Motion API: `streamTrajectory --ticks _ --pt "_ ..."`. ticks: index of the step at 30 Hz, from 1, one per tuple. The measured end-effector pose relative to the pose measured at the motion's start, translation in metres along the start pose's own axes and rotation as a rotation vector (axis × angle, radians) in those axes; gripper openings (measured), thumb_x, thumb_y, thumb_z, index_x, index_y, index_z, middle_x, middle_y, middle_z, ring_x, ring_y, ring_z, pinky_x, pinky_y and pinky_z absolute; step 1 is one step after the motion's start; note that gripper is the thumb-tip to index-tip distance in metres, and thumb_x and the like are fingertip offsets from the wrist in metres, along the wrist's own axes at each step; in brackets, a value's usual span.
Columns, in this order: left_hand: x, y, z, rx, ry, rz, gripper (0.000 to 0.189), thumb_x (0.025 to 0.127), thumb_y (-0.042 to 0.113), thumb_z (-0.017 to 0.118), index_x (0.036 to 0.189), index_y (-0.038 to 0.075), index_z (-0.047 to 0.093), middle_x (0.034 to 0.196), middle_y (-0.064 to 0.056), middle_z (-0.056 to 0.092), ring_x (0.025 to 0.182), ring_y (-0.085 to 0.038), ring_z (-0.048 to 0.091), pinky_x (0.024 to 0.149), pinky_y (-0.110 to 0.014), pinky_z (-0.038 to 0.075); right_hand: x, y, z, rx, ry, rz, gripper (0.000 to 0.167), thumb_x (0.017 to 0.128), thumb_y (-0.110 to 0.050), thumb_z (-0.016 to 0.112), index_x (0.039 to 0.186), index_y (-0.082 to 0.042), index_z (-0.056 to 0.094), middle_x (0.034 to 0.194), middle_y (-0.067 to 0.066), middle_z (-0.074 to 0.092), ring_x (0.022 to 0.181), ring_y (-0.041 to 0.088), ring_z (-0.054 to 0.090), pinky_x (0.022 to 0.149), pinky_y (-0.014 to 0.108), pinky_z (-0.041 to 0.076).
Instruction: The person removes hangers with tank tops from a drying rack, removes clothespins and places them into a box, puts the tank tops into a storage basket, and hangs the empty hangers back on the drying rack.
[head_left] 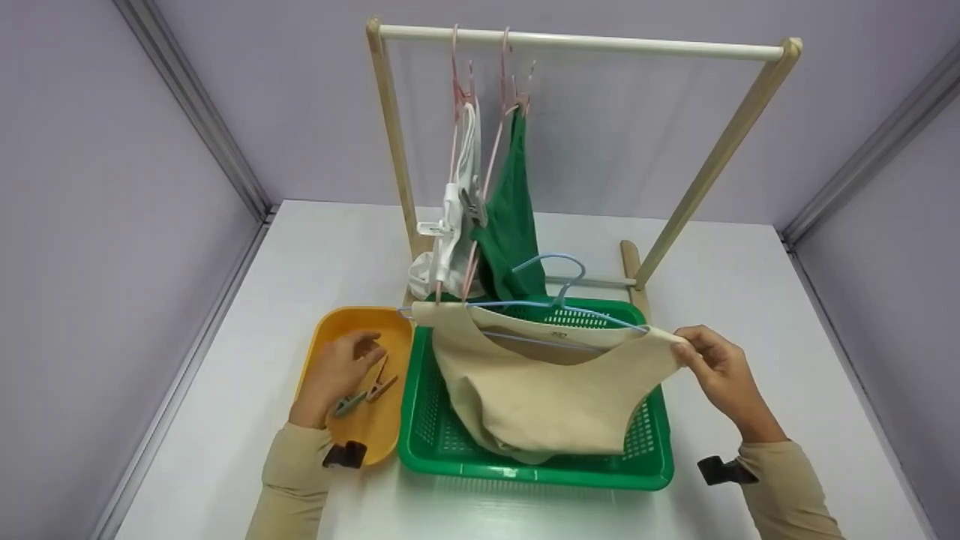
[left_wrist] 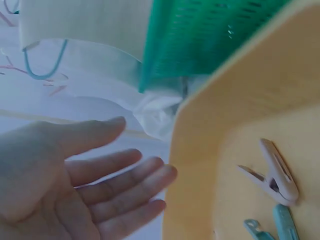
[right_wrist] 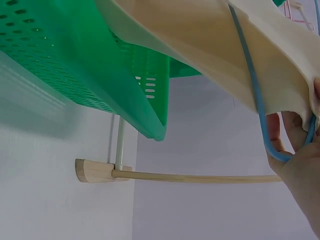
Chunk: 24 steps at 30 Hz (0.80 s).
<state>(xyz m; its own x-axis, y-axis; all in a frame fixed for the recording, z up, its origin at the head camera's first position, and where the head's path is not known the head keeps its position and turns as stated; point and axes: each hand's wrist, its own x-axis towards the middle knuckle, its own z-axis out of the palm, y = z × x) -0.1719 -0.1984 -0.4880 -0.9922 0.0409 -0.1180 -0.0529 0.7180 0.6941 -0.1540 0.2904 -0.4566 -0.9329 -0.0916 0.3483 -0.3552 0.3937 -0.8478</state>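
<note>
A beige sleeveless top [head_left: 555, 397] hangs over the green basket [head_left: 525, 472], with a blue wire hanger [head_left: 566, 281] running through its neckline. At the right shoulder, my right hand [head_left: 716, 367] pinches the fabric between thumb and fingers. The right wrist view shows the looped end of the hanger [right_wrist: 255, 80] lying against this hand. My left hand [head_left: 341, 375] holds nothing above the yellow tray [head_left: 326, 330], its fingers loosely extended in the left wrist view. Below it in the tray lie a pinkish clothespin [left_wrist: 280, 175] and a green clothespin [left_wrist: 285, 222].
Behind the basket stands a wooden rack with a white rail [head_left: 600, 43]. From its left part hang pink hangers [head_left: 454, 112] carrying a white garment [head_left: 450, 232] and a green garment [head_left: 517, 217]. A grey clothespin [head_left: 474, 208] is clipped there. Walls enclose the white table [head_left: 300, 255].
</note>
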Motion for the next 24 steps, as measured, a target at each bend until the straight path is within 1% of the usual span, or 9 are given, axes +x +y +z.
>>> streamTrajectory --ticks 4,9,13,15,18,21,24 --pt "-0.001 0.011 0.001 -0.117 0.044 0.078 0.035 0.098 0.017 0.056 0.128 -0.001 0.057 0.121 -0.019 0.065 0.113 -0.033 0.063 0.102 -0.048 0.051 0.0 0.001 0.001 0.008 -0.001 -0.02 0.009 0.091 0.013 0.052 0.093 0.012 0.061 0.081 -0.019 0.065 0.072 -0.004 0.059 0.067 0.01 0.052" --pt "-0.004 0.026 0.0 -0.233 0.117 0.195 0.033 0.096 0.013 0.058 0.126 0.0 0.059 0.126 -0.018 0.064 0.113 -0.031 0.064 0.101 -0.047 0.051 0.0 0.0 0.001 0.027 -0.006 -0.02 0.009 0.091 0.013 0.052 0.093 0.012 0.06 0.082 -0.018 0.065 0.073 -0.004 0.059 0.068 0.01 0.052" --pt "-0.005 0.036 0.002 -0.315 0.172 0.273 0.032 0.095 0.01 0.059 0.125 -0.001 0.06 0.123 -0.019 0.065 0.113 -0.032 0.065 0.101 -0.046 0.051 0.0 0.0 0.001 0.036 -0.007 -0.021 0.009 0.091 0.013 0.052 0.093 0.013 0.06 0.082 -0.018 0.065 0.073 -0.004 0.059 0.067 0.01 0.052" --pt "-0.006 0.039 0.004 -0.35 0.189 0.297 0.032 0.095 0.01 0.06 0.125 -0.001 0.06 0.122 -0.018 0.065 0.113 -0.032 0.065 0.101 -0.045 0.051 -0.001 -0.001 0.001 0.037 -0.008 -0.025 0.009 0.091 0.013 0.051 0.093 0.014 0.06 0.082 -0.018 0.066 0.073 -0.005 0.06 0.067 0.01 0.052" --pt "-0.005 0.042 0.006 -0.382 0.205 0.311 0.032 0.094 0.011 0.061 0.124 0.0 0.061 0.121 -0.016 0.066 0.112 -0.03 0.065 0.101 -0.043 0.051 -0.001 0.0 0.001 0.039 -0.009 -0.028 0.009 0.091 0.013 0.051 0.093 0.014 0.06 0.082 -0.018 0.066 0.073 -0.005 0.06 0.067 0.01 0.052" --pt "-0.003 0.044 0.008 -0.376 0.246 0.312 0.027 0.093 0.011 0.062 0.119 0.003 0.066 0.117 -0.014 0.068 0.108 -0.027 0.067 0.098 -0.039 0.053 -0.001 0.0 0.0 0.051 -0.011 -0.033 0.008 0.091 0.013 0.051 0.093 0.014 0.059 0.082 -0.018 0.066 0.073 -0.004 0.06 0.067 0.01 0.052" --pt "-0.003 0.045 0.009 -0.346 0.307 0.334 0.021 0.092 0.009 0.063 0.11 0.004 0.071 0.109 -0.012 0.072 0.101 -0.026 0.069 0.092 -0.036 0.057 -0.002 0.0 0.0 0.068 -0.007 -0.037 0.008 0.091 0.014 0.051 0.093 0.015 0.058 0.082 -0.017 0.066 0.073 -0.004 0.06 0.068 0.01 0.052"
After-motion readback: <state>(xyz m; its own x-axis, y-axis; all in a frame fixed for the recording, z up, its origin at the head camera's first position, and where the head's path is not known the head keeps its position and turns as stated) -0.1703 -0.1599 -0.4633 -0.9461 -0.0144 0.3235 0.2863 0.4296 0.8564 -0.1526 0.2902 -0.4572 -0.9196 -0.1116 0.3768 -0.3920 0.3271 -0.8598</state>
